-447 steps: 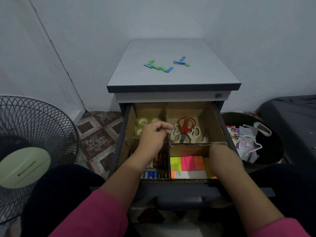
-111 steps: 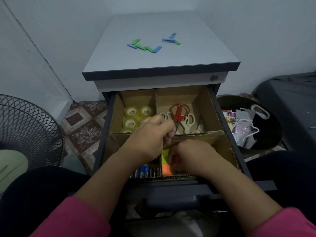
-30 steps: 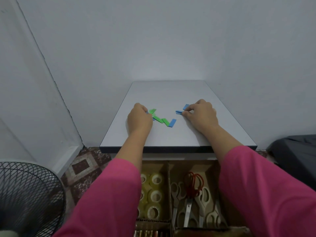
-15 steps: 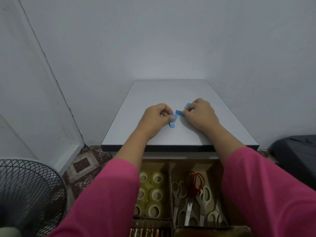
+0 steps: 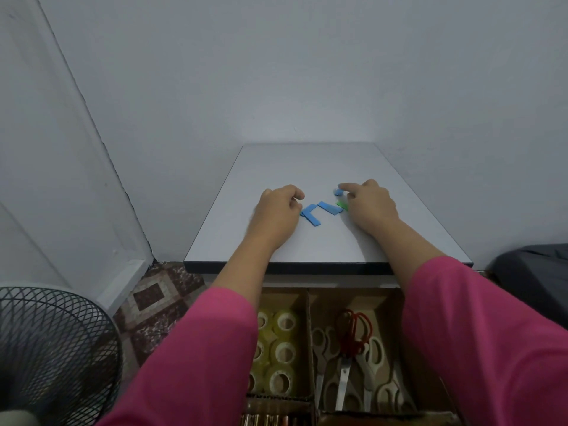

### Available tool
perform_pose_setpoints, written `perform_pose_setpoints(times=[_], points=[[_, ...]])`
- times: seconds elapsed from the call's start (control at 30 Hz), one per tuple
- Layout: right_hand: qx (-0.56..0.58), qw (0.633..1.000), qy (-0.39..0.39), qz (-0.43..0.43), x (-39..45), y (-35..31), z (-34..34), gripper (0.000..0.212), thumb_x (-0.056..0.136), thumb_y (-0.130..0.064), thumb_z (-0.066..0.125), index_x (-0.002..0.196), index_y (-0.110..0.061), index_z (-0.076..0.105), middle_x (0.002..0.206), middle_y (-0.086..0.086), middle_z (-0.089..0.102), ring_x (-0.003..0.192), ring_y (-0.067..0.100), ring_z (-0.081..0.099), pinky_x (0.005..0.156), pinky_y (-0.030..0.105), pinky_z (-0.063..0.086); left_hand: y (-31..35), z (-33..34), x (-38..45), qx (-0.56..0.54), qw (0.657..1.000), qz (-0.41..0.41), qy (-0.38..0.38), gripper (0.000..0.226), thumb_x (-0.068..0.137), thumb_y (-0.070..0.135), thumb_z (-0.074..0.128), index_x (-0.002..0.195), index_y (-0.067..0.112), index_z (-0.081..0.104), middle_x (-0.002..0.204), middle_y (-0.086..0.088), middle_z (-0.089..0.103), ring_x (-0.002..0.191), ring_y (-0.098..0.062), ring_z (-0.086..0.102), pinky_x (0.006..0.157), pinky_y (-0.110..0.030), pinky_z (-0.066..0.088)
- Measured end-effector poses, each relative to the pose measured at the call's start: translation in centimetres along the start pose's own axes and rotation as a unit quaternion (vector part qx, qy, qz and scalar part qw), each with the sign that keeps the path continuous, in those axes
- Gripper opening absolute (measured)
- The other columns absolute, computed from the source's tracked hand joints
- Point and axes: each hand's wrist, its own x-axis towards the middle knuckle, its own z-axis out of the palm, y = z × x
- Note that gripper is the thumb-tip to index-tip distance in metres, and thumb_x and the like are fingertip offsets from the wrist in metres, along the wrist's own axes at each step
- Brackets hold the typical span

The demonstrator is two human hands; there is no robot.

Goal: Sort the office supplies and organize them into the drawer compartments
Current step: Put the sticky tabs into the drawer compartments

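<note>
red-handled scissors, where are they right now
In the head view, the red-handled scissors lie in the open drawer's right rear compartment among white-handled scissors, right of the clear tape rolls.

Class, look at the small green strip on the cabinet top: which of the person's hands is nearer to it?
Right. The right hand touches the green strip; the left hand lies farther left, beyond the blue strips.

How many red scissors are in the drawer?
1. The red scissors lie on the white scissors in the drawer's back right compartment. The sleeve may hide more.

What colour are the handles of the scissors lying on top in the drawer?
Red; the scissors lie over white-handled pairs, clearest in the head view.
</note>
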Motion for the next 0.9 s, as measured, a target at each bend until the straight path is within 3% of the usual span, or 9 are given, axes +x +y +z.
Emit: perform_pose_setpoints(times=[0.1,0.2,0.33,0.47,0.57,0.73,0.9], points=[[0.003,1.000,-0.005,0.009,0.6,-0.1,0.1,0.036,0.101,-0.032,0.033,0.126,-0.035,0.058,0.121,0.008,0.047,0.110,0.031,0.048,0.093,0.041,0.043,0.3,0.0,0.1,0.073,0.997,0.030,-0.003,0.024,0.096,0.029,0.051,0.112,0.020,0.067,0.106,0.000,0.057,0.108,-0.017,0.046,0.090,-0.035,0.047],[0.043,0.998,0.020,0.035,0.8,-0.2,0.1,0.025,0.093,-0.040,0.049,0.107,-0.028,0.066,0.114,0.005,0.052,0.105,0.028,0.052,0.085,0.037,0.045,0.6,0.1,0.1,0.110,0.993,0.048,-0.017,0.026,0.096,0.031,0.051,0.109,0.020,0.070,0.103,0.000,0.056,0.108,-0.017,0.040,0.086,-0.032,0.043],[0.084,0.993,0.054,0.062,0.8,0.0,0.3,0.017,0.081,-0.031,0.064,0.088,-0.016,0.065,0.099,0.003,0.055,0.087,0.022,0.056,0.065,0.030,0.040,0.6,0.1,0.0,0.101,0.993,0.058,-0.029,0.023,0.096,0.030,0.052,0.108,0.027,0.071,0.106,0.000,0.054,0.108,-0.017,0.038,0.090,-0.031,0.041],[0.093,0.988,0.073,0.096,1.1,0.1,0.5,0.019,0.075,-0.021,0.059,0.068,-0.003,0.062,0.090,0.011,0.051,0.075,0.027,0.053,0.050,0.026,0.034,0.9,0.1,0.0,0.119,0.989,0.073,-0.046,0.027,0.097,0.037,0.049,0.115,0.030,0.068,0.104,0.006,0.048,0.109,-0.015,0.036,0.091,-0.030,0.039],[0.114,0.987,0.065,0.090,1.2,0.2,0.4,0.018,0.076,-0.017,0.057,0.080,-0.011,0.074,0.102,0.012,0.058,0.088,0.029,0.059,0.065,0.033,0.051,1.2,0.1,-0.1,0.137,0.985,0.089,-0.059,0.025,0.094,0.039,0.054,0.112,0.031,0.068,0.103,0.009,0.046,0.108,-0.013,0.035,0.091,-0.028,0.037],[0.161,0.982,0.068,0.078,1.0,0.3,0.1,0.016,0.082,-0.013,0.053,0.082,-0.022,0.066,0.108,0.006,0.061,0.096,0.023,0.058,0.075,0.033,0.049,1.4,-0.2,-0.3,0.108,0.987,0.102,-0.057,0.009,0.091,0.031,0.060,0.096,0.029,0.066,0.109,0.007,0.053,0.111,-0.014,0.037,0.090,-0.027,0.036],[0.270,0.960,0.071,0.019,-1.1,-0.7,-1.1,0.008,0.088,-0.022,0.062,0.095,-0.023,0.066,0.088,-0.009,0.060,0.083,0.009,0.057,0.073,0.024,0.048,1.3,-0.5,-0.6,-0.013,0.998,0.053,0.011,0.006,0.094,0.025,0.055,0.089,0.026,0.059,0.096,0.006,0.048,0.088,-0.009,0.049,0.080,-0.027,0.043]])
